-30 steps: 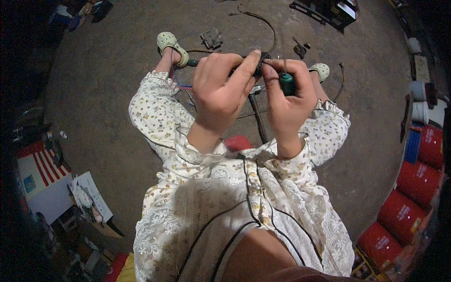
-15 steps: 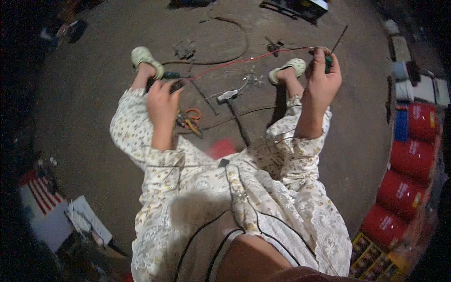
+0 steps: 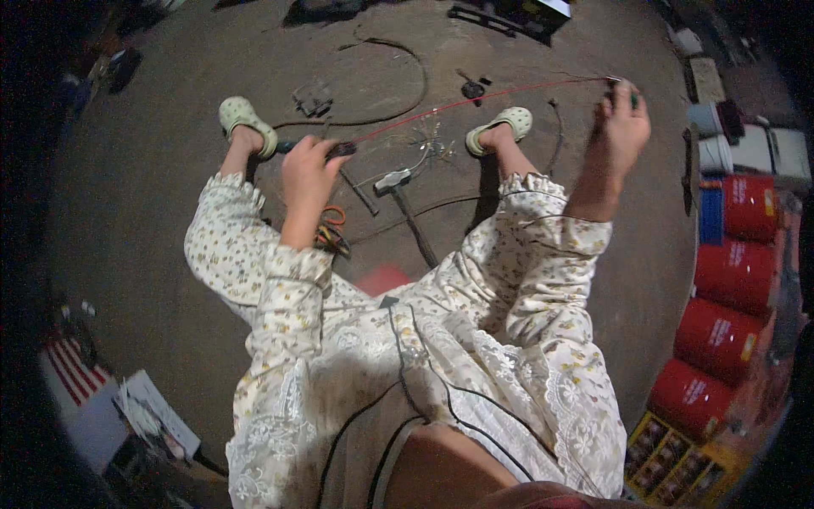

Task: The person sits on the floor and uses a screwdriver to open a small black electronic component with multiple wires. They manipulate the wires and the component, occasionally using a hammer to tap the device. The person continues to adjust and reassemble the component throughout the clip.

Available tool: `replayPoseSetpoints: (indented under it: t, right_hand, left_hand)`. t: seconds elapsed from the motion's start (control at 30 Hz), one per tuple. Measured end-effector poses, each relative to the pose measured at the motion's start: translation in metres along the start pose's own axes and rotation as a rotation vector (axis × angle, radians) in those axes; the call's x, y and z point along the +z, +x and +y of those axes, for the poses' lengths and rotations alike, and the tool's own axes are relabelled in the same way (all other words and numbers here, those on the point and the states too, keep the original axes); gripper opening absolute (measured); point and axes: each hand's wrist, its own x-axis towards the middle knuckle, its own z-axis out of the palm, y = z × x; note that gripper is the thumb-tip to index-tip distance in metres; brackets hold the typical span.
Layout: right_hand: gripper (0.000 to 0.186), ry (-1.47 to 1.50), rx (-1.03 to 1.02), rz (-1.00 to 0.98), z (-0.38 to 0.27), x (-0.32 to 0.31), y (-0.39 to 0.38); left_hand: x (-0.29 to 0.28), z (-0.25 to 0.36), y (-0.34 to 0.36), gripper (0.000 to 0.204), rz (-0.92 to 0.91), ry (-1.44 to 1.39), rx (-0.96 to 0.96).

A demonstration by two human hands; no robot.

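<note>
A thin red wire [image 3: 475,97] is stretched above the floor between my two hands. My left hand [image 3: 307,170] is closed on a small dark piece [image 3: 342,149] at the wire's left end; its exact kind is unclear. Raised higher at the right, my right hand [image 3: 626,140] pinches the wire's other end. A green-handled tool [image 3: 634,100] sits in that same hand, mostly hidden by the fingers. Below the wire, a hammer [image 3: 393,181] with a dark handle lies on the floor. Orange-handled pliers [image 3: 332,222] lie under my left forearm.
Wire scraps [image 3: 428,148] lie scattered between my pale clogs [image 3: 511,127]. A dark hose [image 3: 420,72] curls beyond them. Red drums [image 3: 731,271] line the right side, with a yellow crate [image 3: 670,454] nearer. White buckets [image 3: 715,153] stand at far right.
My right hand has moved outward to the right, and the red wire now looks straighter and tauter. The thin shaft seen earlier above my right hand no longer shows.
</note>
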Motion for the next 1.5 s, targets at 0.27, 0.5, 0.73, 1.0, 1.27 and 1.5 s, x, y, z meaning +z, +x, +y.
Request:
replayPoseSetpoints:
  t: [0.27, 0.5, 0.73, 1.0, 1.27, 1.5]
  right_hand:
    - [0.016, -0.055, -0.135, -0.049, 0.003, -0.022, 0.04]
    - [0.023, -0.422, -0.128, -0.35, 0.037, 0.013, 0.019]
    - [0.022, -0.381, -0.211, 0.134, -0.022, -0.062, 0.153]
    - [0.022, -0.355, 0.052, -0.234, 0.062, -0.053, 0.093]
    - [0.022, -0.586, 0.301, -0.663, 0.146, -0.024, 0.029]
    - [0.038, -1.09, -0.057, -0.693, 0.202, 0.012, 0.006]
  left_hand:
    - [0.036, 0.018, 0.018, 0.033, -0.053, -0.08, 0.02]
    - [0.055, 0.036, 0.014, 0.03, -0.231, -0.139, 0.121]
    - [0.053, -0.075, -0.052, 0.037, -0.557, 0.174, -0.263]
    - [0.025, -0.049, -0.024, 0.037, 0.062, -0.874, -0.771]
    - [-0.027, -0.037, 0.004, 0.021, 0.146, -1.651, -0.735]
    - [-0.044, -0.021, 0.009, 0.03, -0.046, -2.03, -0.824]
